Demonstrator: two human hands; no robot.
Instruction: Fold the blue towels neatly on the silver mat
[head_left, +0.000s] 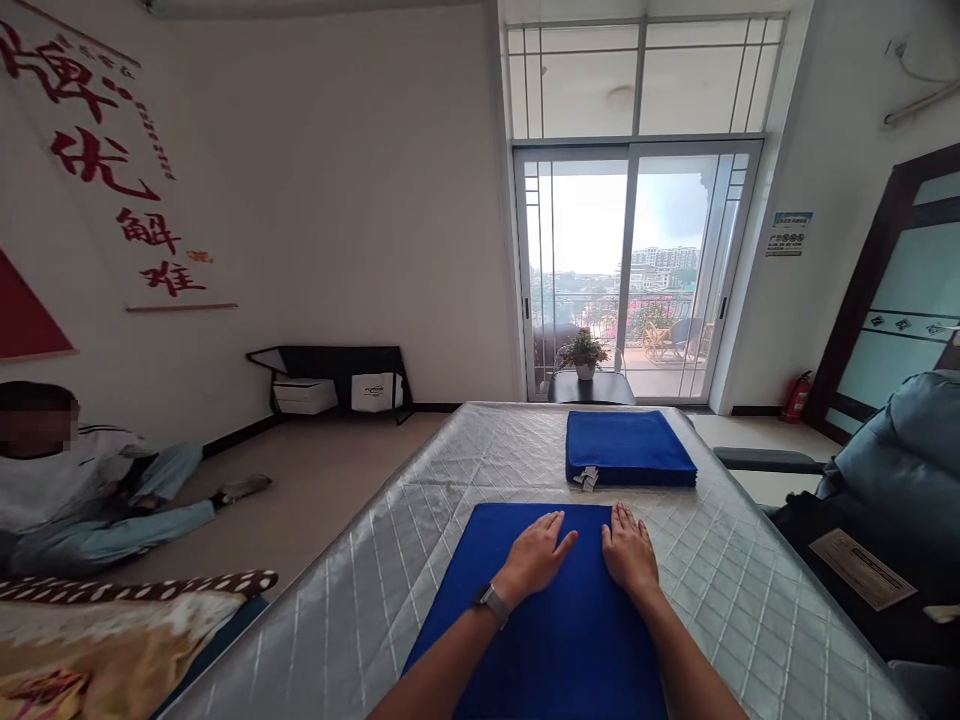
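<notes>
A flat blue fabric piece (570, 640) lies in front of me on a silver quilted cover (360, 590). My left hand (536, 555) rests flat on its upper middle, fingers stretched forward and thumb apart; a watch (491, 603) is on that wrist. At its upper right edge lies my right hand (630, 550), palm down with fingers extended. Neither hand grips anything. Beyond them sits a neat blue folded stack (630, 445), with white tags (586, 479) sticking out at its front left corner.
On the left a person (97, 480) sits on the floor beside a patterned blanket (112, 640). A dark armchair (907, 470) stands at the right. Past the far edge are a potted plant (585, 352) and sliding glass doors (630, 270). A black rack (341, 360) leans by the wall.
</notes>
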